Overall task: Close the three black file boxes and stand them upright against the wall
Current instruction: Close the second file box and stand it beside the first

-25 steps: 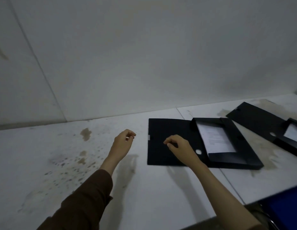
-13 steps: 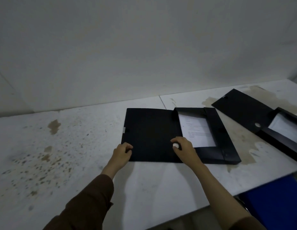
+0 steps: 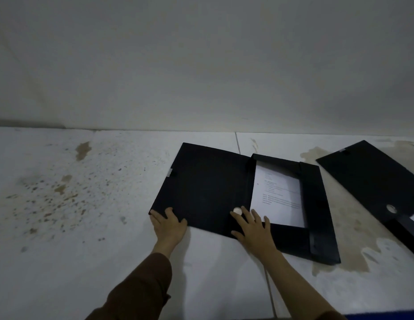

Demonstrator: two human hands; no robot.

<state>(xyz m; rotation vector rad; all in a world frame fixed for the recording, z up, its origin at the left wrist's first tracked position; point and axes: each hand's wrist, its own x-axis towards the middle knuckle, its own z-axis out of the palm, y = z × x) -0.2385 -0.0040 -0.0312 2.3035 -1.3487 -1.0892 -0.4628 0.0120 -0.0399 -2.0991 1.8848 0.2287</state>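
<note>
Head view, going left to right: the left hand (image 3: 169, 224) lies flat at the near left corner of the open lid (image 3: 201, 188) of the middle file box (image 3: 245, 199), fingers spread over the lid's edge and thumb on its top — pressing or about to lift, not closed around anything. The lid lies flat on the table (image 3: 86, 250), stretching away from that hand toward the wall (image 3: 201, 65); its long axis runs near to far, tilted slightly right at the far end. The right hand (image 3: 252, 225) rests further right, open and palm down at the near edge of the spine strip, fingertips (image 3: 244, 210) just beside a small white round hole or button (image 3: 237, 211) and touching the near edge of the paper (image 3: 278, 197) in the tray. It holds nothing either.

The tray sits right of the spine, so the lid must swing up and over to the right, hinging on that near-to-far line. The left hand is the nearer one to the free edge, which lies on the left side with a small grey tab (image 3: 169, 173) far up it; the right hand looks placed to steady the tray.

Further right lies a second file box (image 3: 372, 181), also open and flat, angled with its far end left, well apart from both hands. A third one is not in sight.
</note>
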